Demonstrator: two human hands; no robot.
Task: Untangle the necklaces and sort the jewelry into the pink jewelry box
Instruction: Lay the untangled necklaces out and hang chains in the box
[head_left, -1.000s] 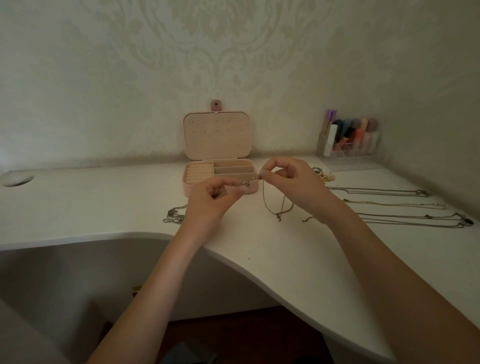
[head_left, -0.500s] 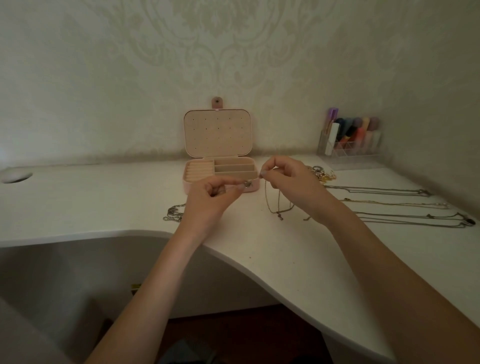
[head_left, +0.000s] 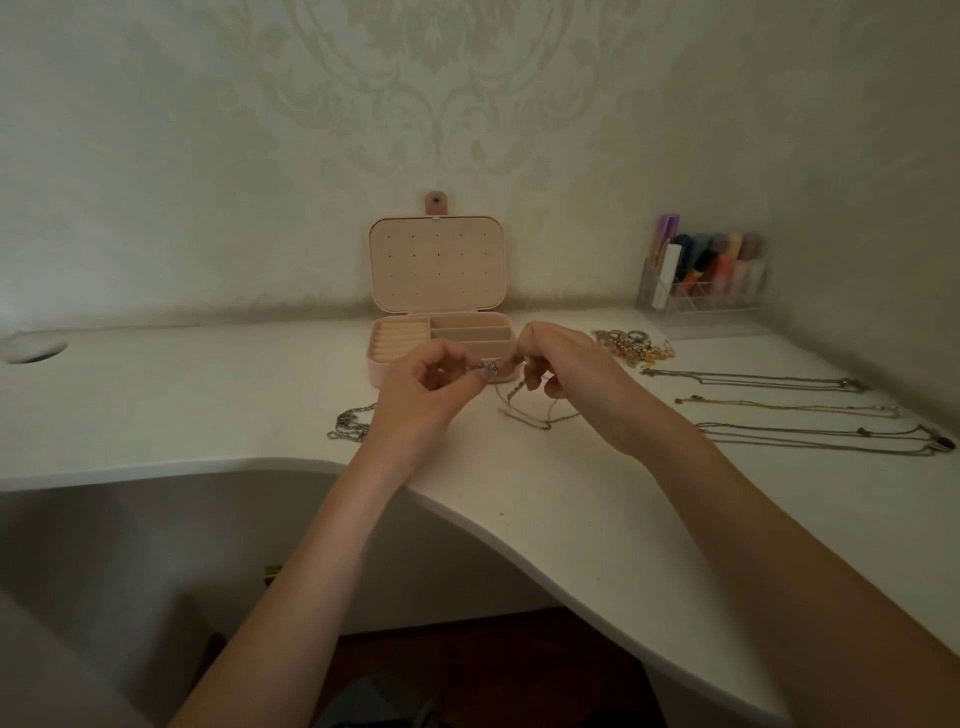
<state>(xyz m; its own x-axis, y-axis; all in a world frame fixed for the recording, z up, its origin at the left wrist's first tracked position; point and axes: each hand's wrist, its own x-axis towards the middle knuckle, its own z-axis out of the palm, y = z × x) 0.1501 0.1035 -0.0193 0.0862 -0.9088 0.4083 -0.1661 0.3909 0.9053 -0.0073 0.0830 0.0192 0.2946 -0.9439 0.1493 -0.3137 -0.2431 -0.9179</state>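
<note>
Setting: a person sits at a white desk (head_left: 597, 519), both forearms reaching up from the bottom of the frame to its centre.
Left hand (head_left: 415, 395): fingers curled, thumb and forefinger pinching a small silver pendant (head_left: 489, 368) just left of centre.
Right hand (head_left: 566, 374): fingers curled, pinching the thin chain (head_left: 524, 415) that runs from the pendant; how tightly is too small to tell.
Change: the hands sit closer together than a second ago, and the chain, which hung in a long loop, now lies slack and bunched on the desk below them.
Meaning: likely this necklace is being worked free or gathered up; nothing shows inside the box yet.
Pink jewelry box (head_left: 384, 364): open at upper centre, lid upright against the wall, directly behind the hands.
Sorted necklaces (head_left: 779, 405): three laid straight and apart, at right.
Small jewelry pile (head_left: 631, 345): right of the box.
Chain clump (head_left: 350, 423): left of the left wrist, seemingly still tangled.
Clear organizer (head_left: 706, 280): upper right, holding coloured items.
</note>
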